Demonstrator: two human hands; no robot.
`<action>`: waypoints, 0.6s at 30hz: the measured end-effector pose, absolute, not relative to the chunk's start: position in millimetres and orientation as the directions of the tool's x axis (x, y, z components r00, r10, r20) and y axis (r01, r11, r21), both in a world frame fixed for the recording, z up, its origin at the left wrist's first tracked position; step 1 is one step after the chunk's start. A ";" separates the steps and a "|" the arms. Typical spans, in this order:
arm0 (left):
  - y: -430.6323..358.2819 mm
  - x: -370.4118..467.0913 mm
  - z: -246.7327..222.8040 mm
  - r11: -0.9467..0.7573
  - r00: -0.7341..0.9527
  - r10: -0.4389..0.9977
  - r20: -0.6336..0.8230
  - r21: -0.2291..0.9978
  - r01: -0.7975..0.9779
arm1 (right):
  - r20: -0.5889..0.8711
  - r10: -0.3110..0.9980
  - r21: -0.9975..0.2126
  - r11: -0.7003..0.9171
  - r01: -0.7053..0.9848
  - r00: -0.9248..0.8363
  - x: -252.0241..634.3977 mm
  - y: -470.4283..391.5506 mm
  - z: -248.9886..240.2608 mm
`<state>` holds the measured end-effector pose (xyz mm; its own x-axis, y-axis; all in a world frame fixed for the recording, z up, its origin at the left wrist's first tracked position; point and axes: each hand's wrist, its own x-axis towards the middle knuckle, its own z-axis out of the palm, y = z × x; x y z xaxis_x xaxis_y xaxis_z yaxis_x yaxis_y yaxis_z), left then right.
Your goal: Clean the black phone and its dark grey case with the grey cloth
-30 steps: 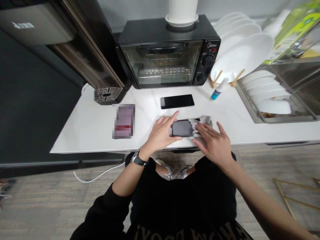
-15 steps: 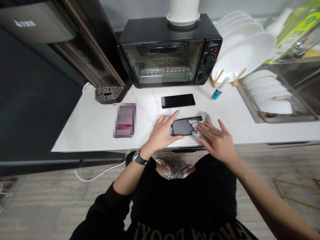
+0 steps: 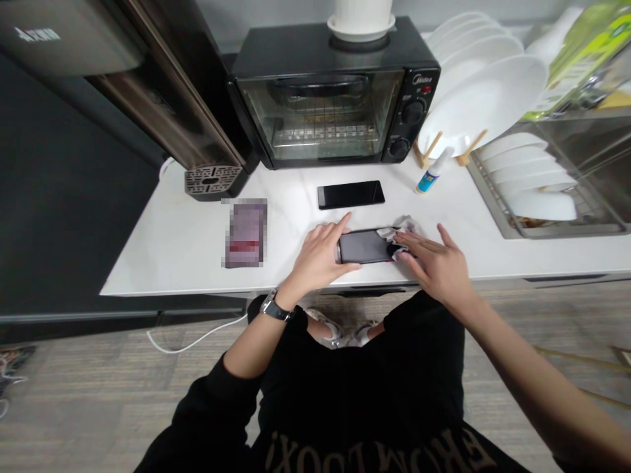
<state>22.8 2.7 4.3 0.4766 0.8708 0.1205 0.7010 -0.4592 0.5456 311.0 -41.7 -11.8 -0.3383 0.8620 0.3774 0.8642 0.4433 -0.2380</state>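
A phone (image 3: 365,246) with a dark grey face lies flat on the white counter near its front edge. Around its left end, my left hand (image 3: 323,256) grips it, thumb at the near edge and index finger at the far side. My right hand (image 3: 436,263) presses a crumpled whitish-grey cloth (image 3: 407,226) onto the phone's right end, fingers together on it. That end is partly hidden by cloth and fingers. Just beyond lies a second, black phone (image 3: 351,195), touched by neither hand. A small spray bottle (image 3: 430,177) with a blue label stands farther right.
A black toaster oven (image 3: 320,118) with a white pot (image 3: 362,16) on top stands behind. At left are a drinks dispenser (image 3: 211,180) and a blurred-out flat purple item (image 3: 246,233). White plates (image 3: 488,98) and a sink (image 3: 507,223) with bowls are at right.
My right hand has slid the cloth rightwards along the phone, baring more of its face. My left hand keeps its grip. The view has shifted slightly.
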 end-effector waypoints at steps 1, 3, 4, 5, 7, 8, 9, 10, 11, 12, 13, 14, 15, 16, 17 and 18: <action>2.7 23.1 4.4 -0.459 0.479 0.870 0.117 0.548 0.700 | 0.385 0.859 -0.244 0.448 0.860 -0.338 308.8 -49.5 -13.0; 2.9 22.8 4.3 -0.464 0.487 0.866 0.115 0.548 0.696 | 0.379 0.839 -0.268 0.503 0.821 -0.391 288.7 -60.5 -14.8; 3.1 22.2 4.1 -0.469 0.493 0.862 0.116 0.548 0.692 | 0.370 0.823 -0.291 0.543 0.787 -0.431 273.5 -62.4 -15.0; 3.3 21.5 3.8 -0.474 0.497 0.860 0.118 0.549 0.689 | 0.363 0.803 -0.318 0.584 0.747 -0.473 257.7 -61.3 -14.6; 3.6 19.9 3.4 -0.478 0.499 0.858 0.126 0.553 0.683 | 0.351 0.768 -0.352 0.638 0.684 -0.535 232.9 -50.9 -12.1; 3.8 19.2 3.3 -0.479 0.497 0.858 0.131 0.554 0.681 | 0.348 0.761 -0.351 0.648 0.676 -0.548 227.9 -43.2 -10.2; 3.8 18.8 3.2 -0.478 0.493 0.859 0.135 0.554 0.681 | 0.343 0.761 -0.341 0.647 0.682 -0.551 229.1 -35.2 -8.2; 3.9 18.7 3.2 -0.475 0.488 0.862 0.138 0.554 0.683 | 0.334 0.770 -0.325 0.635 0.700 -0.543 236.4 -28.2 -6.5; 3.9 19.0 3.3 -0.471 0.481 0.866 0.139 0.553 0.687 | 0.326 0.786 -0.308 0.613 0.727 -0.525 248.8 -23.2 -5.1; 3.8 19.5 3.6 -0.465 0.474 0.870 0.138 0.552 0.692 | 0.322 0.807 -0.293 0.582 0.759 -0.494 264.5 -20.7 -4.3; 3.7 20.3 3.8 -0.459 0.469 0.873 0.134 0.549 0.698 | 0.327 0.828 -0.284 0.546 0.788 -0.456 281.2 -21.0 -3.9; 3.5 21.2 4.1 -0.456 0.466 0.875 0.130 0.547 0.703 | 0.334 0.845 -0.282 0.513 0.811 -0.419 296.2 -23.8 -4.0; 3.4 22.1 4.5 -0.455 0.469 0.874 0.124 0.545 0.704 | 0.341 0.858 -0.284 0.483 0.829 -0.383 307.4 -28.5 -4.4; 3.4 22.8 4.7 -0.459 0.476 0.871 0.121 0.543 0.703 | 0.347 0.868 -0.288 0.458 0.841 -0.355 312.9 -34.5 -5.1; 3.4 23.2 4.8 -0.465 0.485 0.867 0.119 0.543 0.699 | 0.350 0.871 -0.293 0.450 0.843 -0.344 311.7 -40.8 -5.9; 3.6 23.3 4.8 -0.472 0.493 0.862 0.119 0.544 0.694 | 0.347 0.869 -0.302 0.459 0.836 -0.353 303.8 -46.8 -6.7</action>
